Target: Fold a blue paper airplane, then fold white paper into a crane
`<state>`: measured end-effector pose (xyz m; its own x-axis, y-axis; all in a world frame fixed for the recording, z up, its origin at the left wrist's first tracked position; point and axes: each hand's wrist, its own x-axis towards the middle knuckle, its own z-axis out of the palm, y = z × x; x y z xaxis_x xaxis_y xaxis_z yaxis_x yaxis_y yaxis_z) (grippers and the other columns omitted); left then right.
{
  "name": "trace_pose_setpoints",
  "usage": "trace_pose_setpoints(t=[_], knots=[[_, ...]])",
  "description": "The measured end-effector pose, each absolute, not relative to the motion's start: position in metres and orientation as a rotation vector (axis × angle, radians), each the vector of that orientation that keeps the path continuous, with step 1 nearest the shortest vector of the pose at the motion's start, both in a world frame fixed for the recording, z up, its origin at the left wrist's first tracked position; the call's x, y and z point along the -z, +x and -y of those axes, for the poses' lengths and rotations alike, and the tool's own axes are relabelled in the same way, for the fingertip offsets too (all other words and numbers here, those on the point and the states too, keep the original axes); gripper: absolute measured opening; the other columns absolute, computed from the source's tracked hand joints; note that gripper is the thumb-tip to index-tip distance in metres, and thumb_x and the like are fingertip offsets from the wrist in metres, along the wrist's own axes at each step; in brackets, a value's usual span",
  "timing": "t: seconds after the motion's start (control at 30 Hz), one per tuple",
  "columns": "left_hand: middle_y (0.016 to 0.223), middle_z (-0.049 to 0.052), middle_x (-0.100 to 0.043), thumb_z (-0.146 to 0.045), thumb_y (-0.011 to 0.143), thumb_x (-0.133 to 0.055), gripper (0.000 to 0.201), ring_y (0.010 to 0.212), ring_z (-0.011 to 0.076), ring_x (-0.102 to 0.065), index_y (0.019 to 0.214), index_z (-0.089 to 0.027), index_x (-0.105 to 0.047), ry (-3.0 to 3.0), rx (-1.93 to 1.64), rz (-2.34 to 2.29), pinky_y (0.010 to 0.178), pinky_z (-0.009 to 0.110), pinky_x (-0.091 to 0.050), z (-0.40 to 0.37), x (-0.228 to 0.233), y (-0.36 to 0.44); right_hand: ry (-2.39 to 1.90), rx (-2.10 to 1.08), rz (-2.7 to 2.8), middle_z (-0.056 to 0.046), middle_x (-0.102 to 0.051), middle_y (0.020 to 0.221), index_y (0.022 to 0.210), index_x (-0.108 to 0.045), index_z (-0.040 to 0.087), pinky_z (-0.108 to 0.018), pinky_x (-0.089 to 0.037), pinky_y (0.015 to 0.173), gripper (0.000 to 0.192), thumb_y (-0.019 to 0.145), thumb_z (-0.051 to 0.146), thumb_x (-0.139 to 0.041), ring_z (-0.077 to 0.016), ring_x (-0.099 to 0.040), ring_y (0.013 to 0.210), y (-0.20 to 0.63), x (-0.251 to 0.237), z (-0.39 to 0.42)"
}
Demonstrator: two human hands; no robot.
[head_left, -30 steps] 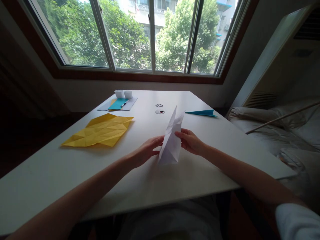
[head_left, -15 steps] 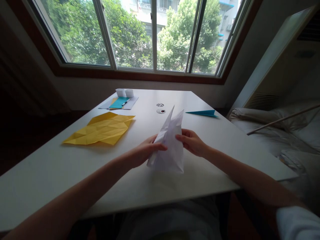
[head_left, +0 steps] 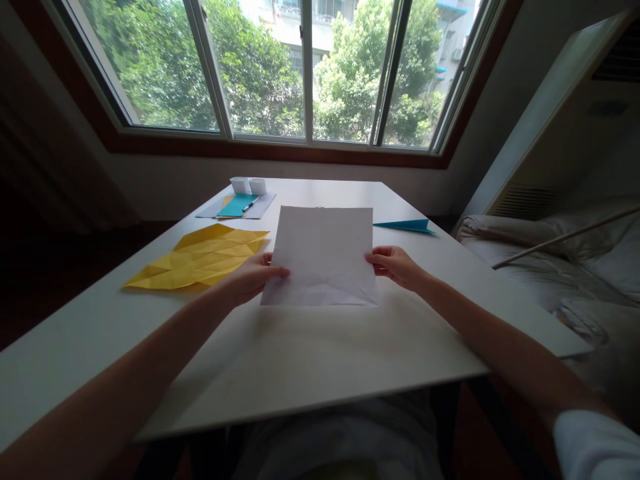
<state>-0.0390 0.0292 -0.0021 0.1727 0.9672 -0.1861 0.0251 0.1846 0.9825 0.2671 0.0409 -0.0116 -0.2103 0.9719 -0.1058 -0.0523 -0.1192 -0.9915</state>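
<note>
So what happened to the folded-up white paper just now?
The white paper sheet was opened out from a folded, upright shape into a flat creased sheet. The left hand and right hand shifted apart to grip its side edges. The yellow creased paper, teal paper plane and white table stayed put.

White surface (head_left: 320, 360) by the window. On it: yellow paper (head_left: 200, 260) w/ lots of folds at left, blue paper plane (head_left: 404, 226) at far right. Far back: gray sheet (head_left: 260, 208) w/ blue card (head_left: 236, 206), pen (head_left: 247, 207) & 2 small white boxes (head_left: 248, 185).
</note>
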Motion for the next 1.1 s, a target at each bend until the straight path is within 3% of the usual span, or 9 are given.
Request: trace_pose_setpoints(t=[0.3,0.63,0.73,0.87,0.97,1.1], knots=[[0.085,0.006,-0.068,-0.029,0.056,-0.078,0.042,0.071,0.0173,-0.065,0.093,-0.015,-0.064,1.089,-0.862,-1.257,0.056,0.022,-0.051,-0.031,0.001,-0.039,-1.163,-1.567,1.3,-0.005,-0.068,0.075,0.079,-0.068,0.013,-0.024,-0.053,0.063,0.019,0.064,0.023,-0.074,-0.0118,-0.062,0.063,0.272,0.009,-0.042],[0.082,0.01,-0.069,-0.02,0.056,-0.077,0.028,0.073,0.0189,-0.065,0.08,-0.009,-0.067,1.032,-0.917,-1.179,0.066,0.026,-0.054,-0.038,0.007,-0.041,-1.182,-1.577,1.326,-0.003,-0.066,0.07,0.073,-0.065,0.014,-0.024,-0.052,0.061,0.021,0.059,0.025,-0.077,-0.011,-0.06,0.061,0.277,0.011,-0.046],[0.084,0.008,-0.069,-0.023,0.054,-0.079,0.034,0.075,0.0184,-0.064,0.084,-0.012,-0.067,1.123,-0.927,-1.156,0.068,0.027,-0.053,-0.037,0.005,-0.042,-1.153,-1.559,1.375,-0.002,-0.066,0.073,0.077,-0.063,0.016,-0.025,-0.051,0.063,0.025,0.059,0.028,-0.076,-0.0118,-0.06,0.065,0.282,0.012,-0.048],[0.081,0.004,-0.068,-0.033,0.056,-0.077,0.036,0.069,0.0152,-0.061,0.086,-0.017,-0.068,1.338,-0.929,-1.166,0.062,0.025,-0.049,-0.041,0.007,-0.048,-1.158,-1.313,1.622,0.0,-0.064,0.072,0.08,-0.063,0.016,-0.022,-0.044,0.057,0.026,0.062,0.033,-0.072,-0.0098,-0.056,0.063,0.289,0.014,-0.054],[0.068,0.003,-0.066,-0.036,0.059,-0.073,0.023,0.062,0.0157,-0.057,0.073,-0.018,-0.07,1.695,-0.881,-1.32,0.057,0.024,-0.044,-0.05,0.014,-0.055,-1.168,-1.044,1.906,-0.001,-0.063,0.071,0.075,-0.065,0.014,-0.022,-0.042,0.058,0.023,0.063,0.033,-0.069,-0.0111,-0.054,0.064,0.294,0.018,-0.058],[0.072,0.003,-0.065,-0.033,0.063,-0.068,0.013,0.071,0.0194,-0.057,0.07,-0.022,-0.07,2.188,-0.817,-1.257,0.068,0.027,-0.044,-0.057,0.022,-0.059,-1.226,-0.75,2.144,-0.002,-0.064,0.072,0.076,-0.066,0.016,-0.023,-0.04,0.057,0.016,0.066,0.028,-0.064,-0.0134,-0.054,0.065,0.296,0.023,-0.059]])
